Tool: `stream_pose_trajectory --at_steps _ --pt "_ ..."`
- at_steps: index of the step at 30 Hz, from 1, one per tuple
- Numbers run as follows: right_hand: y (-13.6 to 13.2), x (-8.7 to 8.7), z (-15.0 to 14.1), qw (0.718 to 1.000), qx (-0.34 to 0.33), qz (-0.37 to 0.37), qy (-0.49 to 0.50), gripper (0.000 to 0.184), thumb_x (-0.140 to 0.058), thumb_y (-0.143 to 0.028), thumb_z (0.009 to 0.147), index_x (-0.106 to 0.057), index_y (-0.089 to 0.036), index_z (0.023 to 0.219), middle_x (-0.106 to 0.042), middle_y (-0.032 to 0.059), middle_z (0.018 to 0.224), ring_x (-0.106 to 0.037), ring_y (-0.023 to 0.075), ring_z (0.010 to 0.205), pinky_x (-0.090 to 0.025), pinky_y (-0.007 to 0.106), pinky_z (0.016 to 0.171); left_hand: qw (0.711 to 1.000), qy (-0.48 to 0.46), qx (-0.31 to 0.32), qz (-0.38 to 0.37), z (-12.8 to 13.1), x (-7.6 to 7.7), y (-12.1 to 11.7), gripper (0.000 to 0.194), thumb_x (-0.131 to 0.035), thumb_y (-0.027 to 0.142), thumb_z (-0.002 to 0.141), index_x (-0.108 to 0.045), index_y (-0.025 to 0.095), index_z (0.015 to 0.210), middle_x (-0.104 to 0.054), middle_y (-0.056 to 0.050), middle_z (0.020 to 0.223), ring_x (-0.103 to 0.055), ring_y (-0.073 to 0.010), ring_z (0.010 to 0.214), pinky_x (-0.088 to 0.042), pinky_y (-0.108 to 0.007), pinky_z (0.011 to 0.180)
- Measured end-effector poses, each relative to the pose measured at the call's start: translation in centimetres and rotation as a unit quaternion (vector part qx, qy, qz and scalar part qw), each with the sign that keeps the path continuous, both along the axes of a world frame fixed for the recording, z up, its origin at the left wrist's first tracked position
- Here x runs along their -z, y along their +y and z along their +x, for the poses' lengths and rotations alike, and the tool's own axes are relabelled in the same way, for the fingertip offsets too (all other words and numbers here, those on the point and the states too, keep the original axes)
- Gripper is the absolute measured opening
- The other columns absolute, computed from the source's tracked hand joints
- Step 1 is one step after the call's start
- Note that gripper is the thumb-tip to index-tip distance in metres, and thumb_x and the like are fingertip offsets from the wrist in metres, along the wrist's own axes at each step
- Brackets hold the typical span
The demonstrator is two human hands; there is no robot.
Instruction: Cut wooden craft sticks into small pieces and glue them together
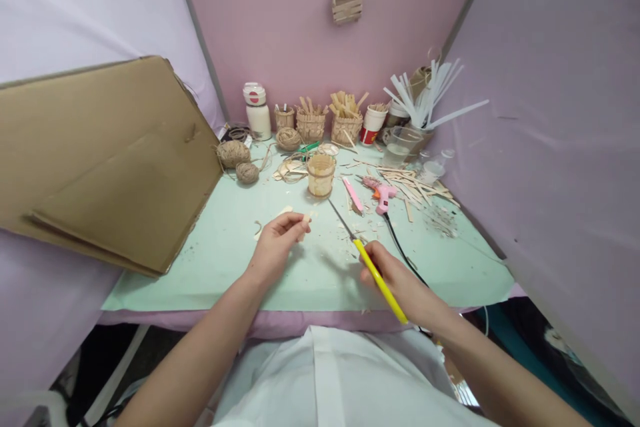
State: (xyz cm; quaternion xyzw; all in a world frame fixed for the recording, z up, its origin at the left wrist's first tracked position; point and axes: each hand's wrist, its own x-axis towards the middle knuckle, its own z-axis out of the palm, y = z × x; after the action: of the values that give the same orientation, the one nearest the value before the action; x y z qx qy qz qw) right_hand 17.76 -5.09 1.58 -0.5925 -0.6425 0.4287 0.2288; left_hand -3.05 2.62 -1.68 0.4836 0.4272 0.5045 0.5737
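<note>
My left hand (283,238) is closed in a pinch on a small pale wooden piece (307,219), just above the table. My right hand (393,275) grips what look like yellow-handled scissors (376,273), seen edge-on. Their dark, narrow blades point up and left, the tip ending close to a small wooden cup (320,177) that stands upright beyond my hands. The two hands are apart, and the blades do not touch the wooden piece. A pink cutter-like tool (353,195) lies right of the cup, beside a pink glue gun (384,196).
Loose wooden sticks (415,183) are scattered at the right. Twine balls (234,154) lie at the back left near a large cardboard sheet (115,167). Stick-filled baskets (346,129), a white bottle (259,120) and a plastic cup (400,147) line the back. The glue gun's cord (400,247) runs past my right hand.
</note>
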Motion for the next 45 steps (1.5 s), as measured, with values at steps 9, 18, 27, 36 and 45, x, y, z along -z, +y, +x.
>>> stream_pose_trajectory --at_steps 9,18,27,36,45 --pt "-1.3 0.0 1.8 0.998 -0.031 -0.004 0.057 0.029 -0.034 -0.050 0.090 -0.035 -0.022 0.084 -0.035 -0.0049 0.068 -0.032 0.0104 0.056 -0.031 0.024 0.051 0.991 -0.040 0.117 -0.046 2.9 -2.9 0.9 0.021 -0.072 0.029 0.065 -0.066 0.016 0.080 -0.059 0.000 0.070 -0.046 -0.0068 0.059 -0.036 -0.020 0.058" --pt "-1.6 1.4 0.2 0.997 0.013 -0.007 0.081 0.027 -0.033 -0.047 0.091 -0.032 -0.022 0.080 -0.035 -0.0060 0.063 -0.029 0.0096 0.051 -0.030 0.024 0.047 0.986 -0.040 0.148 -0.067 4.6 -1.3 1.1 0.019 -0.068 0.031 0.068 -0.062 0.014 0.076 -0.053 0.002 0.066 -0.041 -0.0063 0.057 -0.030 -0.020 0.055" --pt "-1.5 1.1 0.0 0.996 0.012 -0.029 0.078 0.028 -0.032 -0.048 0.091 -0.031 -0.022 0.081 -0.034 -0.0071 0.062 -0.029 0.0092 0.051 -0.031 0.023 0.047 0.979 -0.036 0.193 -0.063 4.7 -1.7 0.3 0.017 -0.065 0.029 0.070 -0.061 0.013 0.075 -0.050 0.003 0.063 -0.037 -0.0059 0.054 -0.027 -0.021 0.053" --pt "-1.6 1.2 0.1 0.996 0.009 -0.034 0.081 0.029 -0.031 -0.049 0.091 -0.030 -0.022 0.081 -0.033 -0.0076 0.061 -0.028 0.0083 0.050 -0.031 0.022 0.045 0.979 -0.036 0.190 -0.063 4.8 -1.2 0.5 0.019 -0.066 0.031 0.070 -0.060 0.014 0.076 -0.050 0.004 0.061 -0.037 -0.0053 0.053 -0.026 -0.020 0.052" --pt "-1.5 1.3 0.3 0.996 0.007 -0.045 0.078 0.028 -0.040 -0.046 0.089 -0.029 -0.023 0.079 -0.034 -0.0080 0.061 -0.029 0.0083 0.050 -0.030 0.022 0.046 0.980 -0.021 0.187 -0.064 4.8 -1.2 0.4 0.018 -0.065 0.030 0.069 -0.059 0.014 0.074 -0.051 0.004 0.061 -0.038 -0.0055 0.052 -0.026 -0.021 0.051"
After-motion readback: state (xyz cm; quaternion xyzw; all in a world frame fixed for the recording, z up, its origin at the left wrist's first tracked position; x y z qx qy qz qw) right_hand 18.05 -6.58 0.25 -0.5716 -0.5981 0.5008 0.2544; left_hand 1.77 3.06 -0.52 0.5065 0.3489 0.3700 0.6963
